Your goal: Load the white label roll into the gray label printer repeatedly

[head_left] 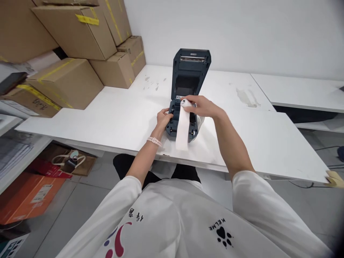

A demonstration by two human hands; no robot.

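A dark blue-grey label printer (188, 77) stands on the white table (113, 118) with its lid tipped up and back. My right hand (202, 106) is closed on a white paper roll (185, 103) held over the printer's open bay. A pale strip of paper (182, 130) hangs from the roll, over the printer's front, down to the table. My left hand (163, 119) grips the printer's left front side, fingers curled on its edge. A pale beaded bracelet sits on my left wrist.
Several cardboard boxes (67, 80) with yellow tape are stacked at the table's back left. A second white table (301, 89) adjoins on the right. Below left are shelves, an orange box (27, 195) and a brown paper bag (71, 161) on the floor.
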